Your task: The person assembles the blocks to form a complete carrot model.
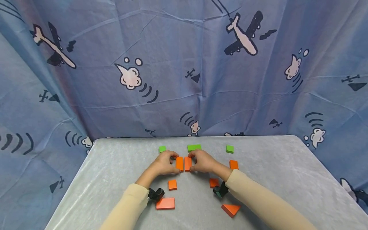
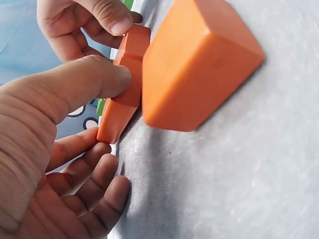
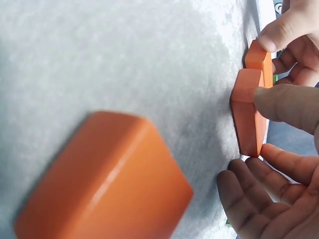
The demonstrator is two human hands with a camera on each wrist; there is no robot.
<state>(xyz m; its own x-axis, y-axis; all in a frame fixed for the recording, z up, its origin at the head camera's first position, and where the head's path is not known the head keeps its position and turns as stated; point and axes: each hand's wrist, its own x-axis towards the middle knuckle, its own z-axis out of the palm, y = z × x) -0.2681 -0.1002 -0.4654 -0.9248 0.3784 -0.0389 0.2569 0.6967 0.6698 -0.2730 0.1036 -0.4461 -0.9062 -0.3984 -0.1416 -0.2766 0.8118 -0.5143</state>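
Observation:
Two orange rectangular blocks stand side by side near the middle of the table with a narrow gap between them. My left hand (image 1: 164,163) pinches the left orange block (image 1: 179,164) by its ends, thumb at the near end and forefinger at the far one. Likewise, my right hand (image 1: 203,162) pinches the redder right block (image 1: 187,164). In the left wrist view the left block (image 2: 117,119) shows between thumb and forefinger, its other fingers loosely spread below. The right wrist view shows the right block (image 3: 246,124) under the thumb.
Beyond the hands lie a green bar (image 1: 194,147) and two small green blocks (image 1: 162,149), (image 1: 229,149). Nearer are orange pieces: a small block (image 1: 172,184), a flat rectangle (image 1: 165,203), a triangle (image 1: 231,210), and others (image 1: 214,182), (image 1: 233,164) by the right arm. A patterned blue curtain (image 1: 172,105) hangs behind.

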